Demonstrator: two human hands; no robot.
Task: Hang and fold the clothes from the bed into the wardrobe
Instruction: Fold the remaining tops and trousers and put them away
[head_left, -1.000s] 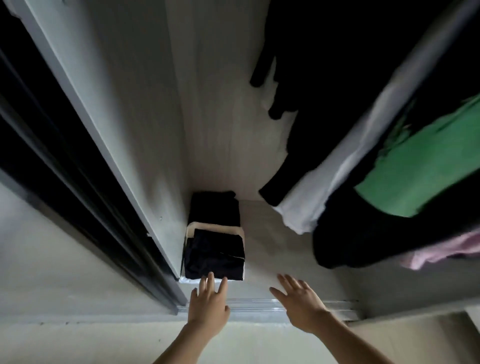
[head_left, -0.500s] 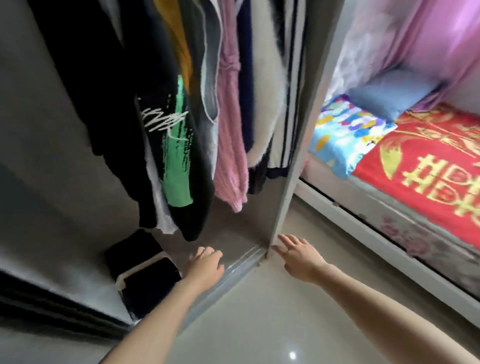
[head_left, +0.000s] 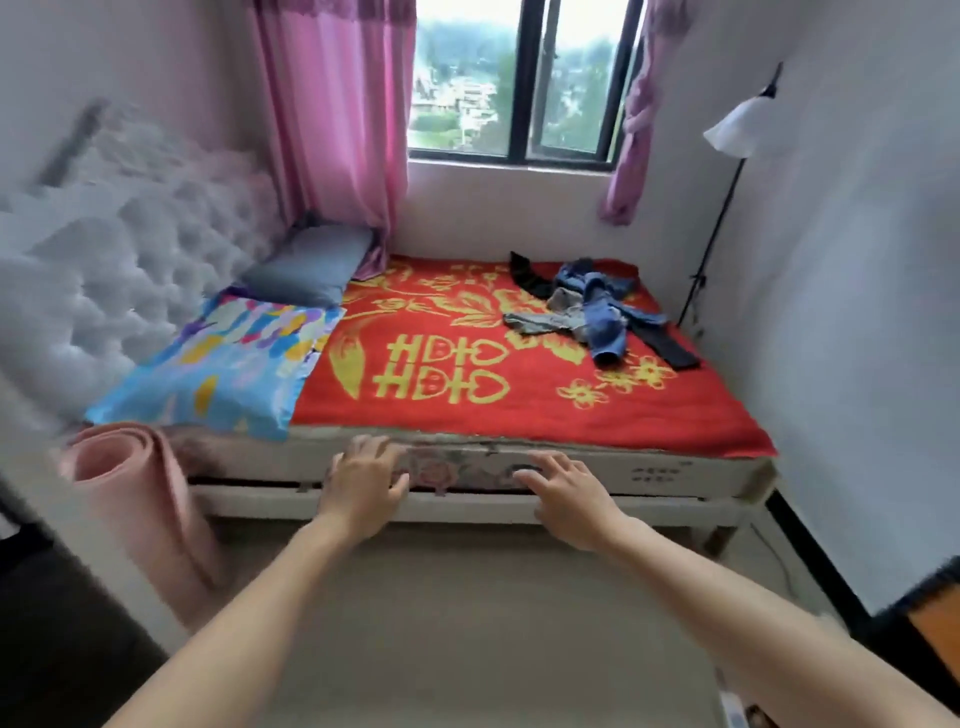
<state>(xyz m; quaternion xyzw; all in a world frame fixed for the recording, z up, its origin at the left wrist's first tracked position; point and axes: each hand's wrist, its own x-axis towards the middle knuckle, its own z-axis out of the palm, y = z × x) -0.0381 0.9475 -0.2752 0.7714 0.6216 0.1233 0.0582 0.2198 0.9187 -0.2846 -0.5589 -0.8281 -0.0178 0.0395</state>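
A bed (head_left: 649, 470) with a red and yellow blanket (head_left: 519, 405) fills the middle of the view. On its far right part lies a loose heap of clothes (head_left: 592, 312): blue, grey and black pieces tangled together. My left hand (head_left: 363, 480) and my right hand (head_left: 566, 493) are stretched forward in front of the bed's near edge, fingers spread and relaxed, holding nothing. Both are well short of the clothes. The wardrobe is out of view.
A patterned pillow (head_left: 218, 374) and a grey pillow (head_left: 306, 270) lie at the bed's left end by a tufted headboard (head_left: 104, 270). A rolled pink mat (head_left: 140, 499) leans at the left. A floor lamp (head_left: 727, 171) stands by the right wall. Bare floor lies between me and the bed.
My view has swung from the wardrobe's inside to the bed. Both hands stayed out in front, empty, and now face the bed's edge instead of the wardrobe floor.
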